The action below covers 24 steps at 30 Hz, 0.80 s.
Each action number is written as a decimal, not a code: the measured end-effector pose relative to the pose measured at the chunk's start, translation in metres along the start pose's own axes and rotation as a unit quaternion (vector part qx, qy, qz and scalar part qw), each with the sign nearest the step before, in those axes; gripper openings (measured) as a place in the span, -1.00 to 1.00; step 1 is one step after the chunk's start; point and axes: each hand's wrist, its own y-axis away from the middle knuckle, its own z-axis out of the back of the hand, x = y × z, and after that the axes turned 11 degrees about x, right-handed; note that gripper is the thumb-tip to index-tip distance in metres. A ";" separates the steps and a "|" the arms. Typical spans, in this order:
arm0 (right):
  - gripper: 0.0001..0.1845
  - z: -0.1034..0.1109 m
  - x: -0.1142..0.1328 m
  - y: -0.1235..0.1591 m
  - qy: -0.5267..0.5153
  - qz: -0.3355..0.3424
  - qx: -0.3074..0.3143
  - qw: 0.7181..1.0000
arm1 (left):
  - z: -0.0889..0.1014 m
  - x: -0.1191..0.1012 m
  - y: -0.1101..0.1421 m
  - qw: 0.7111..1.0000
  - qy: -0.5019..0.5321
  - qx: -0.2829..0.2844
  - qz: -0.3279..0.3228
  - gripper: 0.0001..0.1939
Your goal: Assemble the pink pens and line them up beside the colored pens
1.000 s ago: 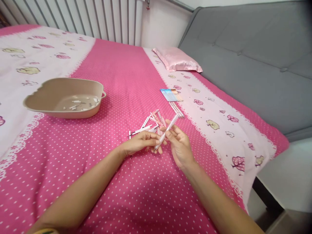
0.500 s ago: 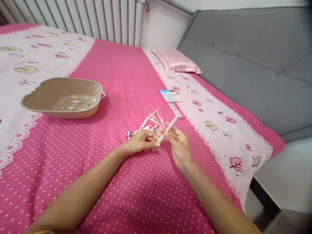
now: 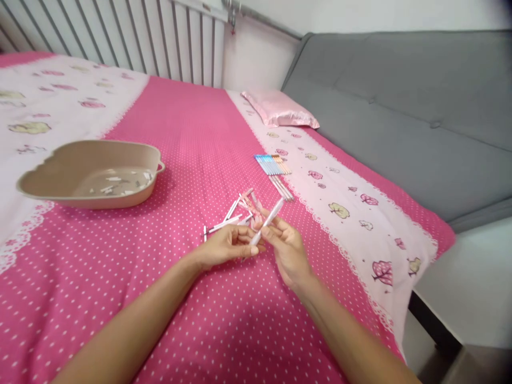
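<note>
Both hands are closed on one slim thing. A pale pink pen [image 3: 273, 213] is held at mid-barrel by the right hand [image 3: 291, 253], between thumb and fingers; its near end is pinched by the left hand [image 3: 228, 246]. Fingers narrow on both sides. Contact under the left fingers is partly hidden.

Long axis of the pen: slanted, near left to far right, far end raised over the bed cover [image 3: 224, 325]. That end is pointed toward a few pale pens [image 3: 281, 188] laid parallel; the gap between cannot be judged. Beyond these, a row of blue-to-orange pens [image 3: 269, 165] is set side by side. Both groups are approached more closely by the right hand. By the left hand's far side, a loose pile of white and pink pieces [image 3: 230, 211] is found, crossed at odd angles, partly screened by fingers.

Farther left, a tan basin [image 3: 100, 202] is noted, with small white and grey bits [image 3: 109, 189] on its floor. It is separated from the pile by a stretch of dotted cover. Room at right is bounded by the bed's edge, well apart from the right hand.
</note>
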 end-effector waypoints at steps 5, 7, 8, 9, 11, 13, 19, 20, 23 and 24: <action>-0.52 -0.005 -0.002 -0.001 -0.021 -0.013 0.046 0.999 | 0.000 -0.001 0.003 0.999 0.019 0.023 0.029 -0.65; -0.54 -0.006 -0.002 -0.001 -0.025 -0.008 0.046 0.999 | 0.001 -0.002 0.002 1.000 0.000 0.018 0.025 -0.67; -0.56 -0.006 -0.002 -0.001 -0.029 -0.007 0.046 0.999 | 0.001 -0.003 0.002 1.000 -0.010 0.015 0.022 -0.67; -0.58 -0.005 -0.002 -0.001 -0.030 -0.007 0.045 0.999 | 0.001 -0.003 0.001 1.000 -0.021 0.011 0.019 -0.67; -0.61 -0.005 -0.001 -0.001 -0.015 -0.009 0.036 0.999 | 0.001 -0.004 0.000 0.999 -0.049 0.001 0.013 -0.65; -0.63 -0.004 -0.001 -0.002 0.010 -0.012 0.019 1.000 | 0.001 -0.003 -0.001 0.997 -0.080 -0.014 0.008 -0.64; -0.57 -0.005 -0.001 -0.002 0.024 -0.016 -0.004 1.000 | 0.000 -0.001 -0.001 0.994 -0.100 -0.041 0.009 -0.63; -0.53 -0.005 -0.002 -0.002 0.022 -0.015 -0.005 1.000 | -0.001 -0.001 -0.002 0.995 -0.086 -0.042 0.008 -0.63; -0.46 -0.005 -0.002 -0.002 0.031 -0.009 -0.008 0.999 | -0.003 -0.002 -0.002 0.998 -0.015 -0.055 -0.015 -0.64; -0.47 -0.005 -0.002 -0.002 0.045 -0.005 -0.008 0.999 | -0.003 -0.002 -0.002 0.997 0.007 -0.069 -0.028 -0.65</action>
